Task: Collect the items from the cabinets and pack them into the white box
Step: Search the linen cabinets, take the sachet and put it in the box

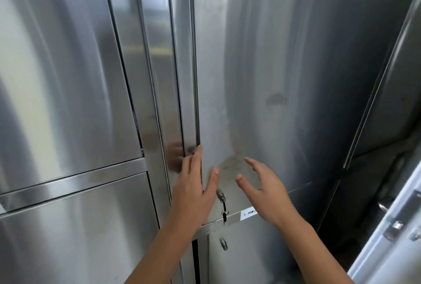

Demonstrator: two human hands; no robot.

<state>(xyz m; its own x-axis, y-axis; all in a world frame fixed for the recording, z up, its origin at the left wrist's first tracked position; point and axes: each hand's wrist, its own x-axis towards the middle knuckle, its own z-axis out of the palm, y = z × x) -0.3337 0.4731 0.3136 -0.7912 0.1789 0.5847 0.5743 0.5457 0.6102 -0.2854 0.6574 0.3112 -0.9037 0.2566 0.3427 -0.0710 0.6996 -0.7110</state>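
A tall stainless steel cabinet door point(273, 78) fills the middle of the head view. My left hand point(193, 188) lies flat with straight fingers along the door's left edge, fingertips at the seam beside the frame. My right hand point(264, 185) hovers open just in front of the door, fingers spread and slightly bent, holding nothing. Between the hands, a lock point(220, 193) with a key and small key ring hanging from it sits near the door's lower edge. No white box and no items are in view.
A white label point(248, 213) sticks under the door. A lower door point(250, 249) has its own lock point(223, 243). More steel cabinet doors point(63, 78) stand at left. An open door edge with a latch point(395, 226) juts in at lower right beside a dark gap.
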